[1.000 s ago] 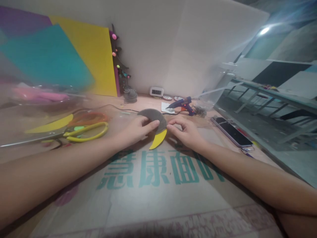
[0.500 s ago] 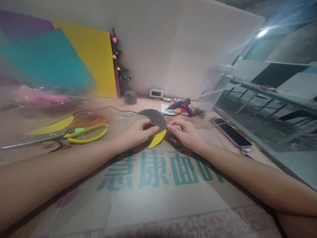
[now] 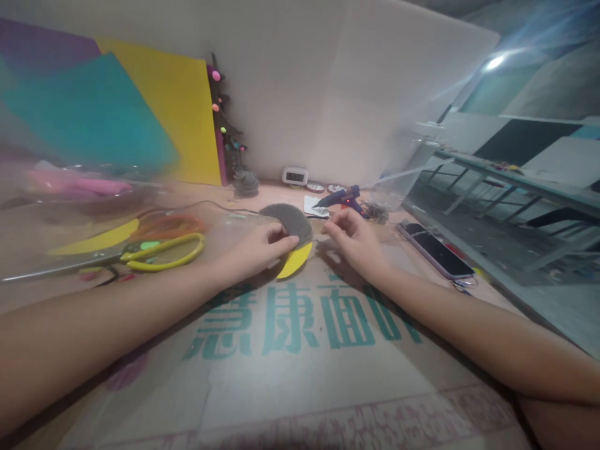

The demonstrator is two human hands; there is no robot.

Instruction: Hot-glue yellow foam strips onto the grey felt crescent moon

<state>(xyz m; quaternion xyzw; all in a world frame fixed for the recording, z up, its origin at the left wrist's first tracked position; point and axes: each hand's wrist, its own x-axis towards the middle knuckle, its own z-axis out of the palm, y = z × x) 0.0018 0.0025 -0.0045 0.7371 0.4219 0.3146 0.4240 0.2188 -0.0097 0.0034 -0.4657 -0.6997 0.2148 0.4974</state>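
My left hand [image 3: 267, 245] is closed on a round disc with a grey, finely ribbed face [image 3: 293, 222] and a yellow part [image 3: 296, 261] at its lower edge. The thumb presses on the grey face, and the other fingers are partly hidden. To the right of the disc, apart from it, is my right hand [image 3: 354, 240], thumb and forefinger pinched together. Whatever lies between those fingertips is too small to make out. Just beyond the hands, a dark blue glue gun [image 3: 338, 197] with a small red light rests with its nozzle over a white paper piece [image 3: 315, 205].
Yellow-handled scissors [image 3: 164, 253] and orange-handled scissors [image 3: 173, 225] lie left, beside a yellow cut piece [image 3: 100, 237]. A phone [image 3: 438, 250] lies right. A small clock [image 3: 295, 175] stands behind. Coloured sheets [image 3: 164, 112] lean at the back left.
My right hand has drawn away from the disc's edge, slightly up and to the right. My left hand and the disc have barely moved.
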